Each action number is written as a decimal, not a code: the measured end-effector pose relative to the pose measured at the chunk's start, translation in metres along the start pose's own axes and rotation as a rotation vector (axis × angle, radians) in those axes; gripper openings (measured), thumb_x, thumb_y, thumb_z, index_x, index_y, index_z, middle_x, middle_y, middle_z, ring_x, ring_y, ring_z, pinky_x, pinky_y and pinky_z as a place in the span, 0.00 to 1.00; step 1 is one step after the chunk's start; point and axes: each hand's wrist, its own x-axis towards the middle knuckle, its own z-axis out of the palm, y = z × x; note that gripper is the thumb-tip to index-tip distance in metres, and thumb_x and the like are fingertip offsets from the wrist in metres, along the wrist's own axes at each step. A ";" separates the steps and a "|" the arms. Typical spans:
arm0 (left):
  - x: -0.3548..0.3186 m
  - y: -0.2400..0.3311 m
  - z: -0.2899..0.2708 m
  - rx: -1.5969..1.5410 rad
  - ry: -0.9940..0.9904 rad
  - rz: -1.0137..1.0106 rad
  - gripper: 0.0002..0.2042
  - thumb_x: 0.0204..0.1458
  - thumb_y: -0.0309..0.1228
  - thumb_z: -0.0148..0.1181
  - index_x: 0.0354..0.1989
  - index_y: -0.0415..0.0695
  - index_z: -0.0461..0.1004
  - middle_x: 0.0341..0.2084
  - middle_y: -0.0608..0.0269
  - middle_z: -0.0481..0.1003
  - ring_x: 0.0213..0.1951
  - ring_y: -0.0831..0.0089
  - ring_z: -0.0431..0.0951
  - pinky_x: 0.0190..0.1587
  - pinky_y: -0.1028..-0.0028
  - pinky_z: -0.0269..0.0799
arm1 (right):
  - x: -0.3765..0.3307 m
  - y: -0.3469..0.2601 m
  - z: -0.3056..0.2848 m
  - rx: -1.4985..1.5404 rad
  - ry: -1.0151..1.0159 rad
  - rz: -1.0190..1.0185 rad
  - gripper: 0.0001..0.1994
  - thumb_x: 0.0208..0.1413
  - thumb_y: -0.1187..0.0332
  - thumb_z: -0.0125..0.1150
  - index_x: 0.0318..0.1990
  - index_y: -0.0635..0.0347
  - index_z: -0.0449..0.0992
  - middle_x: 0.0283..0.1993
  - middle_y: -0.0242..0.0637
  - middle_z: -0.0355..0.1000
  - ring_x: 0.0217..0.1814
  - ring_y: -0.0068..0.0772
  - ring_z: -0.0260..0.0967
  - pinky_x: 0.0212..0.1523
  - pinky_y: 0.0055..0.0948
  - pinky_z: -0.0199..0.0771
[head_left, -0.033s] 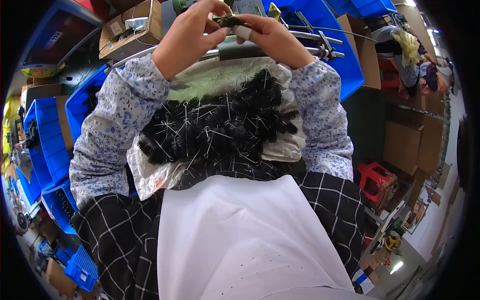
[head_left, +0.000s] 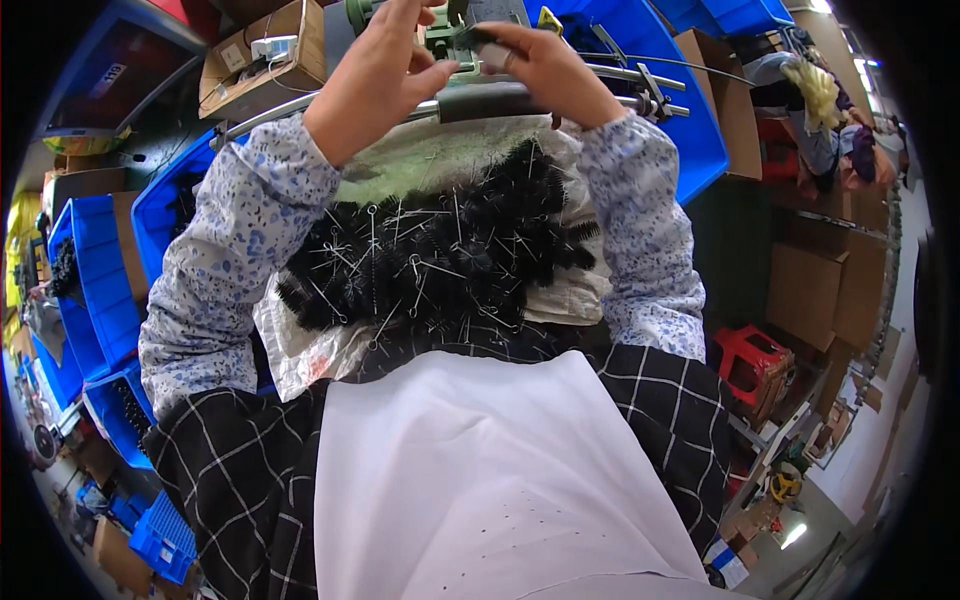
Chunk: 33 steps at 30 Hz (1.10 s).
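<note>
At the far edge of the view both my hands are over a green machine [head_left: 440,40]. My left hand [head_left: 380,80] is on its left side, fingers apart, with nothing seen in it. My right hand [head_left: 550,72], slightly blurred, pinches a small black bristle brush [head_left: 470,38] between thumb and forefinger; a light wrap covers part of one digit. Nearer to me, a heap of black wire brushes [head_left: 430,260] lies on a pale sack [head_left: 565,300] across my lap. Thin metal stems, some ending in loops, stick out of the heap.
A dark padded roller [head_left: 485,102] and metal rods [head_left: 630,75] cross just before the machine. A blue bin [head_left: 705,150] stands right, more blue bins [head_left: 90,280] left. An open cardboard box [head_left: 305,50] sits at far left, a red stool [head_left: 750,365] at right.
My hands have moved apart, uncovering the green machine between them. The left has come off the dark brush; the right still pinches it, shifted slightly. The brush heap has not moved.
</note>
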 end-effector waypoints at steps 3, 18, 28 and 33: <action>-0.017 -0.006 0.013 0.078 -0.271 -0.010 0.19 0.48 0.31 0.61 0.47 0.40 0.65 0.35 0.57 0.70 0.30 0.74 0.71 0.37 0.74 0.71 | 0.023 0.037 0.015 -0.408 0.197 0.039 0.12 0.52 0.65 0.55 0.44 0.52 0.74 0.35 0.41 0.74 0.39 0.38 0.72 0.43 0.36 0.69; -0.039 0.007 0.045 0.119 -1.112 0.067 0.15 0.44 0.29 0.58 0.41 0.42 0.66 0.30 0.51 0.72 0.37 0.54 0.74 0.39 0.60 0.68 | 0.063 0.082 0.041 -0.710 0.240 -0.034 0.12 0.50 0.63 0.55 0.43 0.44 0.78 0.32 0.40 0.75 0.34 0.39 0.72 0.41 0.36 0.68; -0.033 0.009 0.011 -0.074 -0.805 0.049 0.13 0.44 0.27 0.56 0.40 0.40 0.68 0.30 0.58 0.71 0.26 0.69 0.70 0.32 0.71 0.69 | 0.047 0.064 0.034 -0.820 0.415 0.019 0.14 0.47 0.59 0.58 0.42 0.49 0.76 0.40 0.39 0.71 0.44 0.40 0.68 0.44 0.41 0.64; -0.025 0.014 -0.005 -0.086 -0.765 0.046 0.12 0.46 0.29 0.59 0.40 0.41 0.70 0.29 0.63 0.70 0.21 0.77 0.66 0.26 0.77 0.67 | 0.043 0.082 0.038 -0.735 0.277 0.139 0.20 0.45 0.58 0.57 0.47 0.52 0.74 0.45 0.38 0.73 0.50 0.39 0.66 0.48 0.43 0.62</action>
